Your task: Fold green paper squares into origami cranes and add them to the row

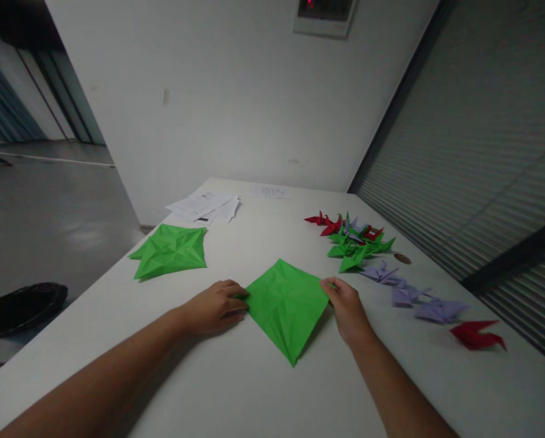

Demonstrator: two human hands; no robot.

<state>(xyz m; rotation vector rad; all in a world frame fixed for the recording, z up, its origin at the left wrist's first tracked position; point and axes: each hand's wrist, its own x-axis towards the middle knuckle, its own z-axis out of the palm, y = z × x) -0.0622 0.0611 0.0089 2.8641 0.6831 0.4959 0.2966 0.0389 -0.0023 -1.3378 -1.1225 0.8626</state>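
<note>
A creased square of green origami paper lies in front of me on the white table, turned so one corner points at me. The left corner is under the curled fingers of my left hand, whose thumb is hidden. Between thumb and fingers, my right hand pinches the right corner, and that side of the sheet is lifted a little off the table. Crease lines run across the sheet.
More creased green sheets lie at the left, near printed papers. A pile of folded paper cranes is at the right, with purple cranes and a red crane nearer. A black-lined bin stands left of the table.
</note>
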